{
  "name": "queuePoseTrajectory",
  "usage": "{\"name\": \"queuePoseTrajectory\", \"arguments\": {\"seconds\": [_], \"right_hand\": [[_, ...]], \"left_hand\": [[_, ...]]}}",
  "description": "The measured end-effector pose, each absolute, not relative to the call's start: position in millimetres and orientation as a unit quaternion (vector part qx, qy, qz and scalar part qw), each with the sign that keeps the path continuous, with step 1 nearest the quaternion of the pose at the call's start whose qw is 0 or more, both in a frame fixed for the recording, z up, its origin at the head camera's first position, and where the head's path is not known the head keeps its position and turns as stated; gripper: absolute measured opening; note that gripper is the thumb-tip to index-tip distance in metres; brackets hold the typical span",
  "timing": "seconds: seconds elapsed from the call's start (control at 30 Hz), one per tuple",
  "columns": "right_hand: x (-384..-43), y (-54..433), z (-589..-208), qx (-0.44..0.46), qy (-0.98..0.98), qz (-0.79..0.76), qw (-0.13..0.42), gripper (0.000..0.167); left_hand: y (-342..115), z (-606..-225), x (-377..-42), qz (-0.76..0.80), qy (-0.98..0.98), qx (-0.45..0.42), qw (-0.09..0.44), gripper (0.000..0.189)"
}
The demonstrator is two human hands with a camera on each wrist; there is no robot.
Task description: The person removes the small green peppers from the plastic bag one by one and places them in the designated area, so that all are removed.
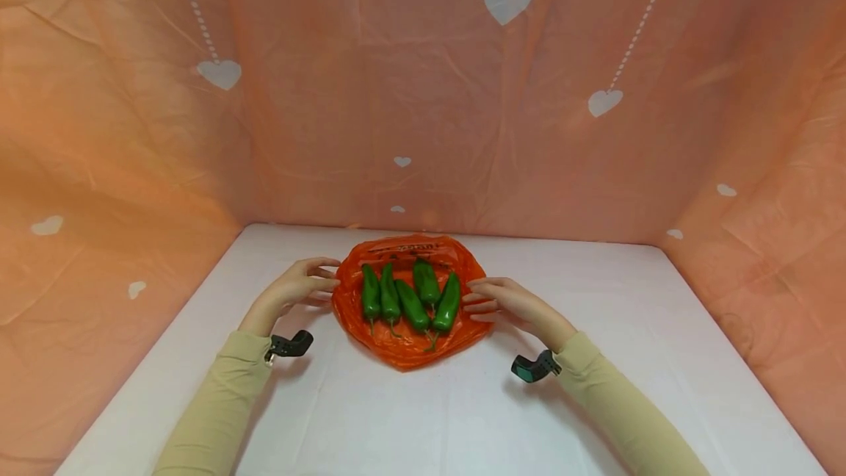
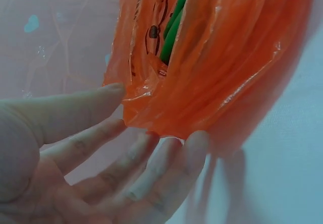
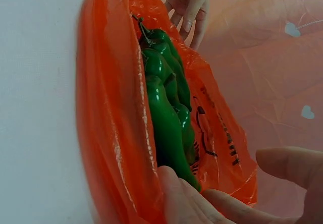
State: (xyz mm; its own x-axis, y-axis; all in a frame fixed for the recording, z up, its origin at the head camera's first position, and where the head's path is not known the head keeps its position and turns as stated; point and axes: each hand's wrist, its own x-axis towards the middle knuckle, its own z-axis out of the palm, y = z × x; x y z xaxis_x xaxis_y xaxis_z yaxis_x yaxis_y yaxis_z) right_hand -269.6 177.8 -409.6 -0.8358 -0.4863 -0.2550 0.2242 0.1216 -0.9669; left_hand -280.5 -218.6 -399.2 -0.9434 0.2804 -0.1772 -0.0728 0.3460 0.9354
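Note:
An orange-red plastic bag (image 1: 390, 355) lies spread open on the white table, with several green peppers (image 1: 413, 307) side by side inside it, stems towards the near side. My left hand (image 1: 300, 285) is at the bag's left edge, fingers loosely bent and spread; in the left wrist view its fingertips meet the plastic (image 2: 237, 57). At the opposite edge is my right hand (image 1: 512, 303), its fingers extended against the bag's rim. The right wrist view shows these fingers beside the nearest pepper (image 3: 166, 113), with the thumb held apart. Neither hand grips anything.
The white table (image 1: 410, 424) extends around the bag. Orange cloth (image 1: 423, 94) printed with white hearts hangs at the back and both sides. A dark wrist device is worn on the left (image 1: 291, 344) and another on the right wrist (image 1: 534, 366).

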Motion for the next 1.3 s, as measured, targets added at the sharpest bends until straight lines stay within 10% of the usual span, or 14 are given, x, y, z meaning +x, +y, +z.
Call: {"name": "queuePoseTrajectory", "arguments": {"seconds": [1.3], "right_hand": [[-289.6,139.9,-416.0,-0.016,0.750,-0.620,0.230,0.050]], "left_hand": [[-213.1,-408.9,-283.4,0.586,0.797,0.066,0.135,0.054]]}}
